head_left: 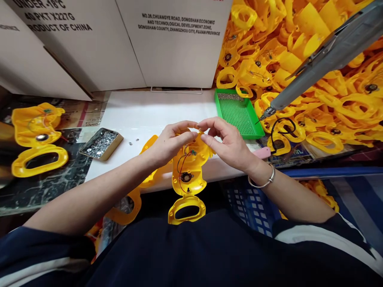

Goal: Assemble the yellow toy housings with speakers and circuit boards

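White tabletop backs left hand (right hand opposite) at a yellow shell.

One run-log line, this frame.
left hand: at yellow casing; right hand: same casing, far end; green tray: beyond right hand; screwdriver: unheld

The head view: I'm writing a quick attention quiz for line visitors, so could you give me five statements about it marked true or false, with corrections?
1. Both the left hand and the right hand are at the upper end of a wired yellow casing. True.
2. The right hand grips the grey screwdriver. False: it is apart from both hands.
3. A box of small metal parts sits on the left side of the view. True.
4. The green tray is beside that box. False: it is across the white surface, next to the heap of yellow parts.
5. Both wrists are bare. False: the right one wears a bracelet.
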`<act>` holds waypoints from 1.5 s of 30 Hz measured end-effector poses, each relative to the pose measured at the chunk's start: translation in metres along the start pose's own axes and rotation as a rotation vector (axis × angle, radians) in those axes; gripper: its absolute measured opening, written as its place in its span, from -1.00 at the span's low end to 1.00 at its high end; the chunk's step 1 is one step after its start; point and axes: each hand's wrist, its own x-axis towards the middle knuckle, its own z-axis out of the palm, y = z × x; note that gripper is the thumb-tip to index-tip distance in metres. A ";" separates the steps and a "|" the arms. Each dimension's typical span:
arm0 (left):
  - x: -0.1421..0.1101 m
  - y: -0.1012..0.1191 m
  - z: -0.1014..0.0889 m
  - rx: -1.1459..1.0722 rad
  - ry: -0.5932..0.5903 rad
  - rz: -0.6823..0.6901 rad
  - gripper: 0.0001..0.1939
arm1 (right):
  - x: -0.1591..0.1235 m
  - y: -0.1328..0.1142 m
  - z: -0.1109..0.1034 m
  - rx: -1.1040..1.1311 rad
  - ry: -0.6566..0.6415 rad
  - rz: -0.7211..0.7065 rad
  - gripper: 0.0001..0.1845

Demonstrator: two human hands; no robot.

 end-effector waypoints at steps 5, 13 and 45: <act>0.004 -0.005 -0.005 -0.061 -0.071 -0.031 -0.67 | 0.007 0.007 0.003 -0.028 -0.031 -0.020 -0.87; 0.005 -0.005 -0.008 -0.048 -0.075 -0.056 -0.63 | 0.015 0.013 0.005 -0.136 -0.075 -0.126 -0.88; 0.006 -0.014 -0.018 -0.021 -0.155 -0.034 -0.68 | 0.014 0.013 0.006 -0.403 -0.188 -0.263 -0.74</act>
